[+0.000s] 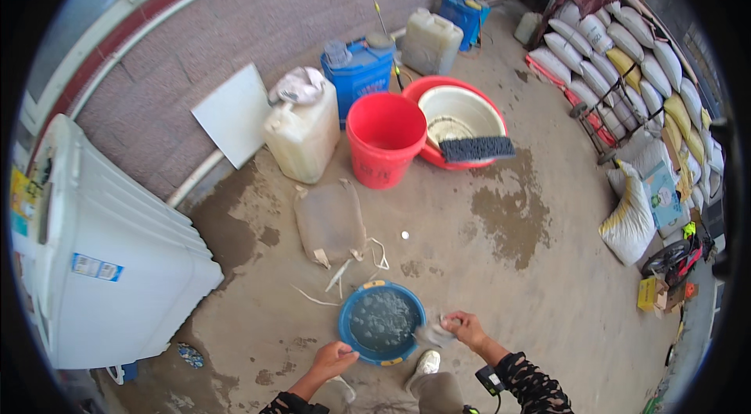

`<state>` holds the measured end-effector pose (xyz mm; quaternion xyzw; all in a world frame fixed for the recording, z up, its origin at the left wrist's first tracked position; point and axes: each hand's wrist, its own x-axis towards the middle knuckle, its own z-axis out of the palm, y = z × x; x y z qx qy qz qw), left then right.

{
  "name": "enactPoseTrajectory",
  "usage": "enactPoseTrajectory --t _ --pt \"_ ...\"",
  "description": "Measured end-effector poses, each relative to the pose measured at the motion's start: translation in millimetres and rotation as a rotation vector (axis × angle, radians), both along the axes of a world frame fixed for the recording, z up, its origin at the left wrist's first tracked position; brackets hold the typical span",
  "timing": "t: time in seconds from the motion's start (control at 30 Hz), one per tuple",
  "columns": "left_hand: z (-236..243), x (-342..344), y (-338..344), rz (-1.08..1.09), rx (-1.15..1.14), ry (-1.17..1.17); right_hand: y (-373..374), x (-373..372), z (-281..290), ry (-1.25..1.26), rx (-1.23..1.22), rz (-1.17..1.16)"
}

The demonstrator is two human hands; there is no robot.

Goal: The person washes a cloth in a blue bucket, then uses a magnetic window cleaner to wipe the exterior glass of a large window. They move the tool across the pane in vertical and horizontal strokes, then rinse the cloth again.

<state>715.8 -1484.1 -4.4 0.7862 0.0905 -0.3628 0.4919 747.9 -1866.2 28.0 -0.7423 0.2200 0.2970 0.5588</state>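
Blue basin (pixel 343 319) of foamy water (pixel 382 320); right hand (pixel 467 329) pinching blurred greyish item (pixel 432 334) beside it; left hand (pixel 336 354) curled, grip unclear.

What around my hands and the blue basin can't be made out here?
All in the head view:
Grey item in the right hand: blurred, its kind unclear.
Bottom of the blue basin: hidden under murky water.
Left hand: curled, hiding whether it holds anything.
White round spot on the floor: too small to identify.
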Motion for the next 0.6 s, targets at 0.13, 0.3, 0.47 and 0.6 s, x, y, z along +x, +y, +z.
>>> enactPoseTrajectory --t 0.13,0.3,0.47,0.6 --pt "63 -19 43 0.128 -0.032 -0.034 -20 -20 40 -0.052 0.098 -0.329" --pt "131 -43 64 0.102 0.100 -0.165 -57 -48 55 -0.373 -0.033 -0.224" --pt "196 -47 34 0.312 0.006 -0.324 -102 -44 42 -0.365 0.020 -0.337" --pt "299 -39 -8 0.340 -0.044 -0.461 -134 -38 59 -0.324 0.069 -0.426"
